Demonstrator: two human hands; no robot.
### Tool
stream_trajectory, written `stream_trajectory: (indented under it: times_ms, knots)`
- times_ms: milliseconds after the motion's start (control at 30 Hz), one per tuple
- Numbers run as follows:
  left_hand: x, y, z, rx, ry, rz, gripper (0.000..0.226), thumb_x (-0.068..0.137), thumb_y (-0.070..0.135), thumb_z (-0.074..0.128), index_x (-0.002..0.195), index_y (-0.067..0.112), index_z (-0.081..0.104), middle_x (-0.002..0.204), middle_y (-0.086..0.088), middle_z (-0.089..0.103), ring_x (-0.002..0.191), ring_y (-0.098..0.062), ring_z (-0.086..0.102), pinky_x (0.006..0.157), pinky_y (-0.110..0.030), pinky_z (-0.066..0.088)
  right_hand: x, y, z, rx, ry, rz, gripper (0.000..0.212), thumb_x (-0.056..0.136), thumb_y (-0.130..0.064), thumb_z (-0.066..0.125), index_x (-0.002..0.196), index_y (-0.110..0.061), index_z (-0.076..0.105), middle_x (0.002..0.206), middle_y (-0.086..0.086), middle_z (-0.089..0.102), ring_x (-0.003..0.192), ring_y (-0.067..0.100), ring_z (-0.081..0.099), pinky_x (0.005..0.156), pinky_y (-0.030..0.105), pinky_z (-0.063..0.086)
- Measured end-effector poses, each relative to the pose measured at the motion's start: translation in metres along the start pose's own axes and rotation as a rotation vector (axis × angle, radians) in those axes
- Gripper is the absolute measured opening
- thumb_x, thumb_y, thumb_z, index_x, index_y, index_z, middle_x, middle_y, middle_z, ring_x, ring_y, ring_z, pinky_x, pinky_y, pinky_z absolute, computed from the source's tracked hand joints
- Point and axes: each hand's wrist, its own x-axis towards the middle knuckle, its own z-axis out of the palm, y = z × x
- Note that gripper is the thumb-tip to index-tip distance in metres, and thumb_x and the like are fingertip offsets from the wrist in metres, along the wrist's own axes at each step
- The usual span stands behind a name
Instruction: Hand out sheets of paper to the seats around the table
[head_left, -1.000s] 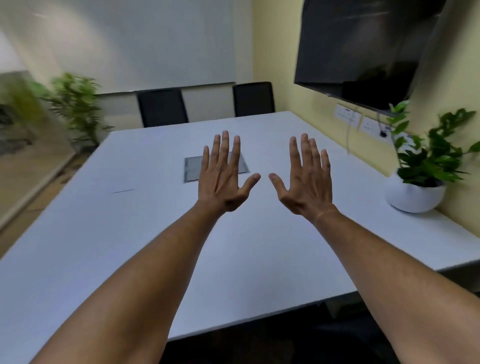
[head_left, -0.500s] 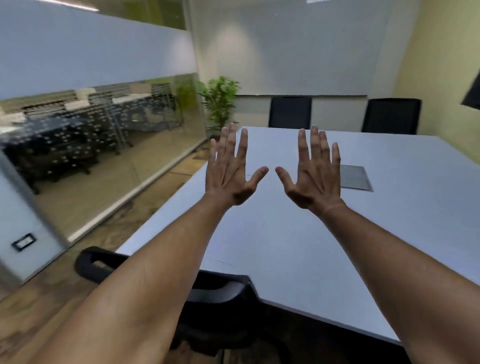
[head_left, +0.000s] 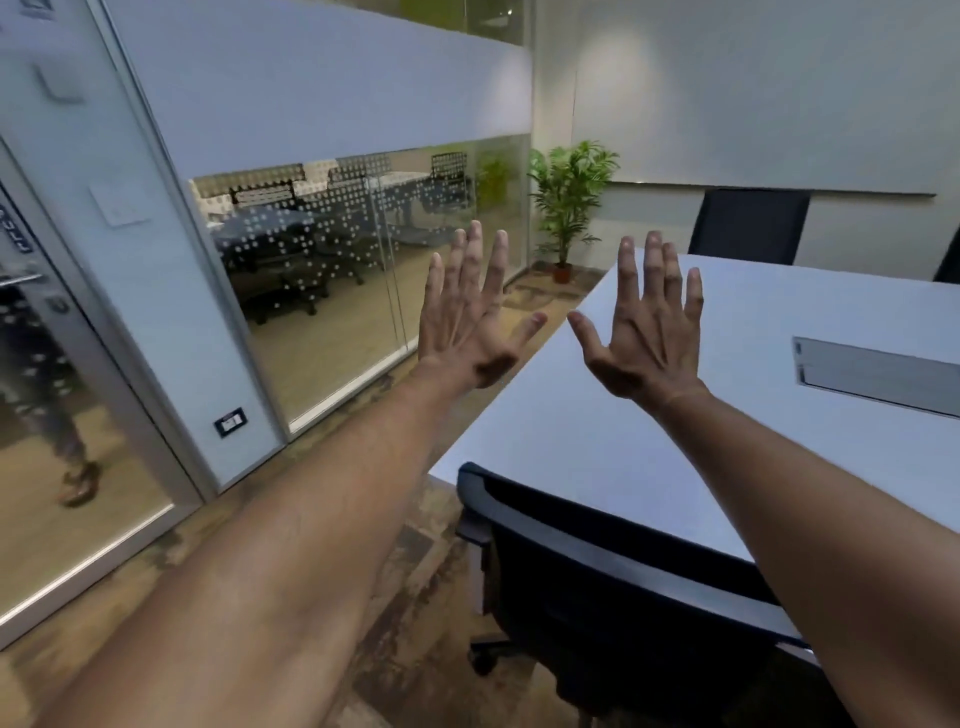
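Both hands reaching forward at arm's length, backs to the camera, fingers spread wide and straight, holding nothing: left hand hovering over the floor beside the table, right hand hovering above the table's white top. No paper showing anywhere. Standing at the near edge, a black chair; waiting at the far side, another chair. Sitting flush in the tabletop, a grey panel. Growing in the corner, a plant, next to a glass wall.
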Motion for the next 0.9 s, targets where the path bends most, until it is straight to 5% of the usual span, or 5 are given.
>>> stream_trajectory:
  times_ms: [367,900]
  knots:
    - [0.037,-0.125,0.057,-0.026,0.022,-0.019,0.096,0.086,0.076,0.016,0.155,0.016,-0.010,0.162,-0.015,-0.013,0.150,-0.027,-0.010,0.121,-0.049,-0.002,0.069,-0.101,0.076,-0.034,-0.008,-0.026,0.093,0.088,-0.069,0.030,0.158,-0.014,0.005,0.165,0.015,0.001,0.152,0.031,0.001,0.121,0.053,0.002]
    - [0.242,-0.236,0.229,-0.153,-0.021,0.159,0.096,0.084,0.077,0.018,0.154,0.019,-0.013,0.162,-0.013,-0.014,0.150,-0.027,-0.010,0.121,-0.048,-0.003,0.233,-0.112,0.258,-0.189,-0.048,0.191,0.094,0.088,-0.071,0.027,0.158,-0.014,0.002,0.165,0.016,-0.002,0.153,0.031,-0.001,0.122,0.051,-0.001]
